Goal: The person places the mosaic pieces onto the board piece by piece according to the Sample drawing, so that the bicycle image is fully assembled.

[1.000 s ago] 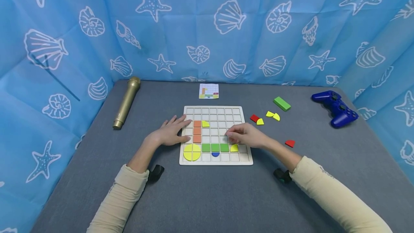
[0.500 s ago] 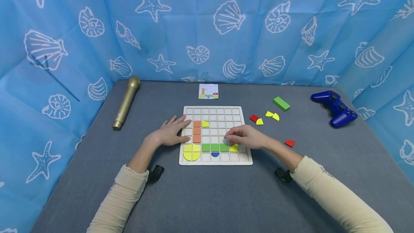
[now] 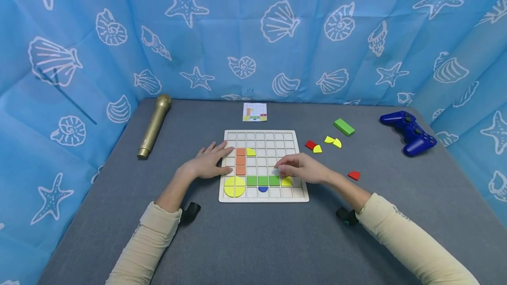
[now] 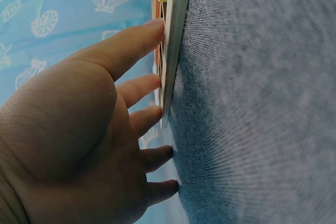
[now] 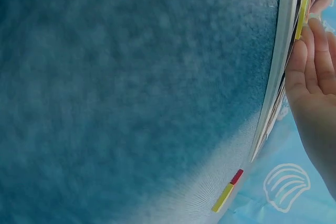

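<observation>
In the head view a white gridded board [image 3: 267, 137] lies on the table. My left hand [image 3: 207, 162] is spread at its left edge; the left wrist view shows thumb and nearby fingertips touching the rim. Over the right part is my right hand [image 3: 302, 167], fingers loosely bent, fingertips by a yellow quarter-circle tile [image 3: 286, 182]. Nothing shows between its fingers, though the hand partly covers that area. On the board lie orange squares [image 3: 240, 161], another yellow tile [image 3: 251, 151], a yellow circle of quarter tiles [image 3: 229, 181], green squares [image 3: 263, 180] and a blue half-circle [image 3: 263, 189].
Beyond the board lies a small pattern card [image 3: 255, 112]. Loose red [image 3: 354, 175] and yellow tiles [image 3: 337, 143] and a green block [image 3: 343, 127] are to the right. A blue game controller [image 3: 409, 133] sits far right, a gold microphone [image 3: 154, 126] far left.
</observation>
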{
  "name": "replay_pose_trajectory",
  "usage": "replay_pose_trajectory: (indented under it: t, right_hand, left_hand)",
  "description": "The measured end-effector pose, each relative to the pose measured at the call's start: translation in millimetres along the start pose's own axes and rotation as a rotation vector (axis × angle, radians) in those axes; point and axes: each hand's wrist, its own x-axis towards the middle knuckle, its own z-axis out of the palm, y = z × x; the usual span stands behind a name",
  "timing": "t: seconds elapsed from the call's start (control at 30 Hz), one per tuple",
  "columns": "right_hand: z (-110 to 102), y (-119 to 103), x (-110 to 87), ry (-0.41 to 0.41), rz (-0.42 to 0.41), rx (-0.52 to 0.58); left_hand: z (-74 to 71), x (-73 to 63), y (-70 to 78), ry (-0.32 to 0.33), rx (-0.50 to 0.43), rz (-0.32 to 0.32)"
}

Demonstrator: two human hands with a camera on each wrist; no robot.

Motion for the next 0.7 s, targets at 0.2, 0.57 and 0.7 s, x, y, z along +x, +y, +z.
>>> replay_pose_trajectory:
  t: [0.2,0.57,0.7]
  right_hand:
    - [0.4,-1.1,-0.5,-0.013,-0.009,-0.012]
    - [2.5,-4.0,-1.9,0.025,-0.044,-0.039]
    - [-3.4,-2.8,-4.6,0.173,0.071,0.053]
  left_hand:
    - [-0.7,0.3,0.7,-0.005,0.002,-0.009]
    - [-0.4,0.7,1.3,-0.005,0.002,-0.009]
    - [-0.7,0.5,1.5,-0.005,0.000,-0.009]
